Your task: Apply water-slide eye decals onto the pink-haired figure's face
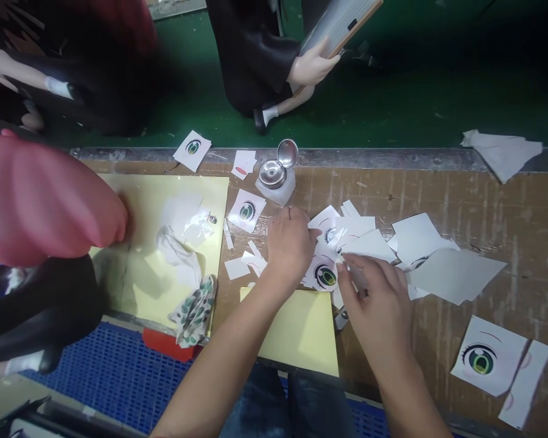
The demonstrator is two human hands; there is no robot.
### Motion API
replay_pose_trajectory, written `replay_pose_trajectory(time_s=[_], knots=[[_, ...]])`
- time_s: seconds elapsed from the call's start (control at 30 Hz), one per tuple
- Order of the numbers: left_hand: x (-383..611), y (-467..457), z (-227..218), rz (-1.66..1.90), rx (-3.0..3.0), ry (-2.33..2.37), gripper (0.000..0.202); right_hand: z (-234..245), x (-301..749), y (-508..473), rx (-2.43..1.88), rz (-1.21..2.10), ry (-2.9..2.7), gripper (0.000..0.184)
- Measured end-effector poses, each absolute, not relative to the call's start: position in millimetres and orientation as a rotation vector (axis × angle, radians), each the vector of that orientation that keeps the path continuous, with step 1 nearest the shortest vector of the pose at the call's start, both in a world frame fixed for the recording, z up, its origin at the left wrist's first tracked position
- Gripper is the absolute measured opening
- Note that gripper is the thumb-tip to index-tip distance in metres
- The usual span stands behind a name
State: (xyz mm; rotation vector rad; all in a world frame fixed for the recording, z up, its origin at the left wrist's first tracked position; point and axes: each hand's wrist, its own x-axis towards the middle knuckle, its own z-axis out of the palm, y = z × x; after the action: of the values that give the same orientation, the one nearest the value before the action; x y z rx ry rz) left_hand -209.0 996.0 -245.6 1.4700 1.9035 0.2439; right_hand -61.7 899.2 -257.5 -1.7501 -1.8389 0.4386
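In the head view, my left hand (292, 243) is curled on the tabletop, its thumb beside the pile of cut papers; whatever is under its fingers is hidden. My right hand (381, 301) pinches the edge of a white printed paper piece (343, 254) between thumb and index finger. Just below the pinch lies a printed green eye cutout (324, 276). Blank white pieces (368, 243) and larger white sheets (456, 277) overlap to the right. A yellow sheet (301, 334) lies under my forearms at the table's near edge.
A round metal container (273, 174) with its lid raised stands behind my left hand. Other eye cutouts (246, 210) lie about. On the left, a cloth (194, 313) rests on a yellow board (219, 201). A pink-haired figure (50, 201) leans in; a dark-robed figure (256, 61) lies beyond.
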Motion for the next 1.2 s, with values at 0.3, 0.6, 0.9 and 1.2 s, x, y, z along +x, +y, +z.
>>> replay_pose_trajectory(time_s=[0.3, 0.6, 0.9, 1.2], knots=[[-215, 992, -248, 0.674, 1.017, 1.584, 0.013, -260, -73, 905, -1.684, 0.355, -2.069, 0.030], [-220, 994, -249, 0.819, 0.712, 1.428, 0.012, -253, -64, 895, -1.724, 0.298, -2.070, 0.024], [-220, 990, -237, 0.856, 0.618, 1.305, 0.010, -246, -65, 910, -1.715, 0.266, -1.964, 0.029], [-221, 987, -233, 0.865, 0.629, 1.313, 0.009, -256, -57, 910, -1.857, 0.154, -1.893, 0.038]])
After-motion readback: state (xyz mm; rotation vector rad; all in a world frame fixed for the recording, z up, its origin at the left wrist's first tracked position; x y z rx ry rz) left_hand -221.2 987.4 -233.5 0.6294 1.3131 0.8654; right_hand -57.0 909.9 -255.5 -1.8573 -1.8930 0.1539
